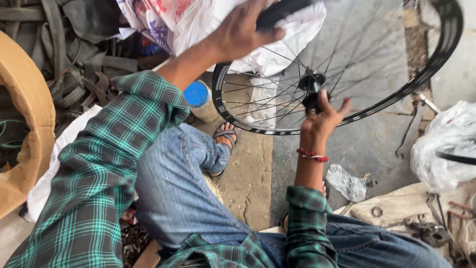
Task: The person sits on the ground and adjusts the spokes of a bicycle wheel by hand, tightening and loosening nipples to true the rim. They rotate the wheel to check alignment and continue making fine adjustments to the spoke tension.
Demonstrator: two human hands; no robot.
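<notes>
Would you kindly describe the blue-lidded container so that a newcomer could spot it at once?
Start at the black spoked bicycle wheel held above the concrete floor. Just beyond its left rim, beside the green plaid sleeve, stands a beige container. Its round bright blue lid is the only such blue nearby.

A blue-lidded container (197, 94) stands on the concrete floor (258, 178) beside a sandalled foot (225, 135). A crumpled clear plastic bag (348, 182) lies near a flat metal spanner (412, 130). At the right edge sits a large translucent bag (446, 144), with rusty tools (431, 231) on a dirty cloth (396, 203) below it. Old rubber tubes and straps (74, 44) pile up at top left, next to a curved tan tyre (27, 114).
</notes>
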